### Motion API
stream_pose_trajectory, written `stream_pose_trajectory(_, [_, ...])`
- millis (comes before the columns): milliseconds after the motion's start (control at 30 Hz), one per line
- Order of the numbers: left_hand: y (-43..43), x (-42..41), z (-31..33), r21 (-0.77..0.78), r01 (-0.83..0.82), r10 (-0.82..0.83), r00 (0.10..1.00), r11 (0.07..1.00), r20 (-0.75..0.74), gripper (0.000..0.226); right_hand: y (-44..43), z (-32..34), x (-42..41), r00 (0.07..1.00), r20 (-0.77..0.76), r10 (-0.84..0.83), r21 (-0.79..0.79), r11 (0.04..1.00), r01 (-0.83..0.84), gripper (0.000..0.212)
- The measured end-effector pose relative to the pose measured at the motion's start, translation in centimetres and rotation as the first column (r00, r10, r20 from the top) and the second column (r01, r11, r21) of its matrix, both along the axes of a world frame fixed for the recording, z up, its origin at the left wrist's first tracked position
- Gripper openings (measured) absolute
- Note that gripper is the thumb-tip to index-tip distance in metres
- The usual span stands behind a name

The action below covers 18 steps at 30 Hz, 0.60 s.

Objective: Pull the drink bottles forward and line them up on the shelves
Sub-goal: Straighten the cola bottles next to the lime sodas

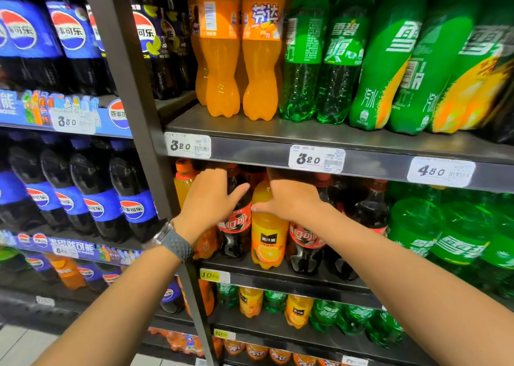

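Cola bottle (235, 226) and juice bottle (268, 232) at mid-frame are touched by the thumbs of left hand (208, 198) and right hand (289, 198), whose grip cannot be told, fingers being hidden.

We see clear, glossy plastic in the cola bottle (236, 226) and the juice bottle (268, 237), each wrapped in a shiny printed film label. The shelf (278, 132) above them looks like dark metal with a smooth satin finish, as does the upright post (122, 59). The price tags (315, 159) are white paper behind a clear glossy strip. The watch strap (178, 244) looks matt, perforated and rubbery.
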<state>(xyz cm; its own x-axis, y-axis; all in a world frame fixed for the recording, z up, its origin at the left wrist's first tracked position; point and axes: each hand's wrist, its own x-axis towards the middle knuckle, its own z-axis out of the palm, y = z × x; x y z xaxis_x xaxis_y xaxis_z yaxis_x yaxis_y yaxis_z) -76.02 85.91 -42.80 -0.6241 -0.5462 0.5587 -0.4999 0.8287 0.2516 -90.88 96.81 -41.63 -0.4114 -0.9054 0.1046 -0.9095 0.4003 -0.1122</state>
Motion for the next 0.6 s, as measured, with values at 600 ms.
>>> stream_pose_trajectory(600, [-1.5,9.3,-11.2,0.869,0.202,0.269,0.898,0.452,-0.349,0.078,-7.7,2.4,7.0,0.942,0.045,0.334,-0.163,0.932,-0.323,0.061])
